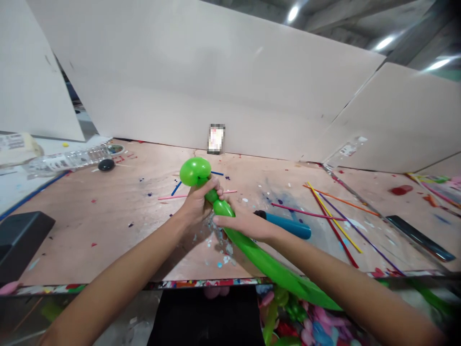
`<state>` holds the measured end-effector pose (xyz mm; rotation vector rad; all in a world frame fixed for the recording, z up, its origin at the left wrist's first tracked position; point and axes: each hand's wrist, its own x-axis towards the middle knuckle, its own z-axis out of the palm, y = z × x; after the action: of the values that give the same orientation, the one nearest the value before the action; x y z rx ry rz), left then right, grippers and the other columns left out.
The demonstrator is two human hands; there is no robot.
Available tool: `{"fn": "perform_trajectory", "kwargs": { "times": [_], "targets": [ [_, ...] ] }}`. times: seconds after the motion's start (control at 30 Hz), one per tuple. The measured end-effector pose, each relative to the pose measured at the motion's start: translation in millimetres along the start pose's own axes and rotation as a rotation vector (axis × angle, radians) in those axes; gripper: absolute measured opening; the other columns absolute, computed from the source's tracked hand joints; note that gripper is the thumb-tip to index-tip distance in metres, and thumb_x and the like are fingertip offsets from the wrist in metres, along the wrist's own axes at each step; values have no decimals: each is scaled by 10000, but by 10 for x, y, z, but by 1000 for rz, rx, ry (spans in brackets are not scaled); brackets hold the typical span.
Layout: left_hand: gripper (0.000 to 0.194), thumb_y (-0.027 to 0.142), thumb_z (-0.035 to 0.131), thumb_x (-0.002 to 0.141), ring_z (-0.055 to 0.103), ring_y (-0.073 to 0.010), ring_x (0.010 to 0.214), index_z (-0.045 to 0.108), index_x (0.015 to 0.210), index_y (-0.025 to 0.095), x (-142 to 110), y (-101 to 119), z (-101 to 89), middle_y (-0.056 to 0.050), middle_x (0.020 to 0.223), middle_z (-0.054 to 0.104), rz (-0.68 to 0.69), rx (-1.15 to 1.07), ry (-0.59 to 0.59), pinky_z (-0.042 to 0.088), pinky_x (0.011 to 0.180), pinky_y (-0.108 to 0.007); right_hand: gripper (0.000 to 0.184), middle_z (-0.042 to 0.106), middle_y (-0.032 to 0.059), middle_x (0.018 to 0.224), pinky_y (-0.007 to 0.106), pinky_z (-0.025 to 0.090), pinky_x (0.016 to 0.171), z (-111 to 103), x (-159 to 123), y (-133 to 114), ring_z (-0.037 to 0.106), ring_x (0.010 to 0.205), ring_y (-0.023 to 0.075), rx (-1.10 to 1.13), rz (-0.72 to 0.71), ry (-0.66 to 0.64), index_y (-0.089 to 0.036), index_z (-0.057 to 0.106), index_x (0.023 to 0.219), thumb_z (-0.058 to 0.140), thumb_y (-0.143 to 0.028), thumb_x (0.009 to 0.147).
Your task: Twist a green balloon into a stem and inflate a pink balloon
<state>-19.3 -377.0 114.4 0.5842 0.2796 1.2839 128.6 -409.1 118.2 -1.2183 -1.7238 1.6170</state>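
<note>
A long green modelling balloon (pixel 267 259) runs from my hands down to the right, past the table's front edge. Its upper end is a round bubble (pixel 195 171), with smaller twisted segments below. My left hand (pixel 202 201) is closed around the balloon just under that bubble. Lower down, my right hand (pixel 242 217) grips the segment beside the twist, with the thumb across the front. Both hands are above the table, close together. Parts of the twisted segments are hidden by my fingers.
A blue balloon pump (pixel 288 225) lies right of my hands. Uninflated balloons (pixel 333 216) in several colours are scattered further right, near a black bar (pixel 419 237). A phone (pixel 216 139) leans on the white panel (pixel 201 72). Plastic bottle (pixel 68 161) and dark box (pixel 25 242) are left.
</note>
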Motion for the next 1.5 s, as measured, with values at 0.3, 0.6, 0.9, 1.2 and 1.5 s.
{"fn": "perform_trajectory", "kwargs": {
  "times": [0.3,0.6,0.9,1.2,1.5],
  "targets": [
    [254,132,741,653,440,-42,458,494,593,137,53,-56,282,51,538,442,7,-93,-8,377,433,-160,576,585,34,673,301,412,467,-338,-196,-139,505,467,152,140,166,-345,-168,505,922,321,-708,840],
    [289,186,736,670,443,-44,479,459,596,150,-7,-61,538,58,550,416,67,-99,9,413,486,-183,390,564,0,796,260,454,573,-233,-562,-328,551,647,130,-268,-79,41,-202,490,1024,577,-541,853],
    [334,272,755,687,353,-24,382,435,694,178,-178,-209,600,90,529,383,27,119,-117,322,409,-175,383,554,-37,609,205,419,413,-213,-461,-44,515,445,88,271,148,-294,-172,506,820,704,-489,734],
    [274,232,725,700,347,-35,334,459,694,170,-130,-210,467,84,488,424,-7,372,-77,293,369,-191,108,532,-47,509,202,358,412,-362,-477,-204,492,438,94,-608,120,-67,-163,563,699,647,-230,698],
    [379,294,796,624,485,-69,471,528,873,196,-203,-147,511,73,549,475,-60,112,-225,434,509,-207,332,395,-102,423,160,313,359,-243,-410,0,341,346,43,387,406,-555,-200,384,629,682,-342,660]
  ]
}}
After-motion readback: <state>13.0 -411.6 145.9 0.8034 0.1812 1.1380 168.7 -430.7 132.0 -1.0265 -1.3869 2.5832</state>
